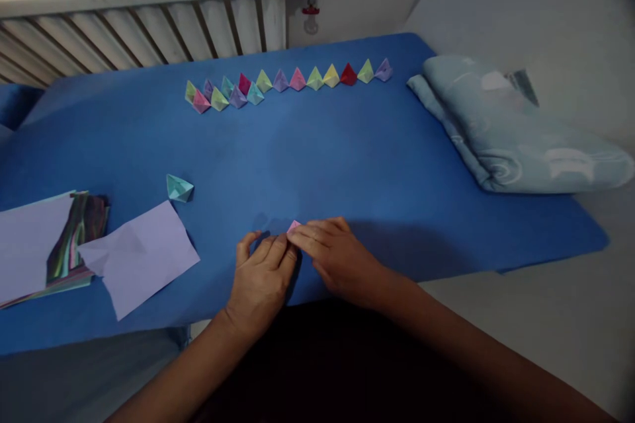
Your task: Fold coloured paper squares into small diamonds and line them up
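A small piece of pink folded paper [294, 226] lies at the near edge of the blue surface, mostly covered by my fingers. My left hand [261, 282] presses on it from the left, fingers close together and thumb out to the side. From the right, the fingertips of my right hand [340, 256] press down on the same paper. A teal folded paper boat [179, 188] sits to the left, beyond my left hand. Just below the boat is a loose lilac paper sheet [149, 258] with a creased, lifted corner.
Several coloured paper boats [297, 79] stand in a line along the far side of the blue surface [337, 145]. A paper stack [30, 244] lies at the left edge. On the right is a folded light-blue blanket [496, 125]. A radiator [149, 20] stands behind.
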Demonstrator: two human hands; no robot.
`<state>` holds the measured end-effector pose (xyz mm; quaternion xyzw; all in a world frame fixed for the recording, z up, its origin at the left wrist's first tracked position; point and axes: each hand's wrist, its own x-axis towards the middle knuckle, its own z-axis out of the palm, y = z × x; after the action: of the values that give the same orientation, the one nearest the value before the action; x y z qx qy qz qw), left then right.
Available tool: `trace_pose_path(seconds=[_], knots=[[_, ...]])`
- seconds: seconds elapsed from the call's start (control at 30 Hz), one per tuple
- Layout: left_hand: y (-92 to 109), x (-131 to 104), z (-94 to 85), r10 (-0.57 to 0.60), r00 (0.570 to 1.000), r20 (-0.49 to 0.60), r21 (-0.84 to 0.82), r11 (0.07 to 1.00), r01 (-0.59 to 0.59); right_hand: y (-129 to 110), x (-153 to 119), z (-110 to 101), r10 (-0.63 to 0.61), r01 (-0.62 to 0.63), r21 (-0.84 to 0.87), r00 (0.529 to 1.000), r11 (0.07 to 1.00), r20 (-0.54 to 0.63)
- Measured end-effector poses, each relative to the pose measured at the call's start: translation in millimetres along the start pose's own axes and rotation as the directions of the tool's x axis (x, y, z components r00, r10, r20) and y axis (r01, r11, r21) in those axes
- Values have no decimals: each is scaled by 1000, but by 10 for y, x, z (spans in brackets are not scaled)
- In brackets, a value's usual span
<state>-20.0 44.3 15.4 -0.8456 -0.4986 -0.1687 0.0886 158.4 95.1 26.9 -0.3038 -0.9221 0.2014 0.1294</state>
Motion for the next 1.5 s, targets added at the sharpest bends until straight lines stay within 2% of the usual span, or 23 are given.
trace_pose_path(seconds=[0.2,0.57,0.83,1.03,1.13,1.3,1.5], knots=[[21,-48,-5,49,999,-17,20,999,-49,71,-91,89,6,0,-140,999,990,36],[109,-158,-93,32,995,96,68,997,-39,-38,-30,30,103,-76,-216,988,973,113],[77,-350,-124,7,998,60,76,997,-11,-5,-19,24,74,-38,-257,989,966,129],[112,-252,-196,-116,990,74,22,993,115,18,-11,19,17,6,-257,996,966,87],[145,-160,-128,-69,994,88,-18,997,71,32,-17,38,4,12,-254,998,967,63],[121,-155,16,-36,988,152,39,999,31,84,-29,62,-27,32,-179,999,983,29],[103,-131,-25,-11,978,208,62,998,-2,156,-18,-56,35,-34,-45,999,998,40]])
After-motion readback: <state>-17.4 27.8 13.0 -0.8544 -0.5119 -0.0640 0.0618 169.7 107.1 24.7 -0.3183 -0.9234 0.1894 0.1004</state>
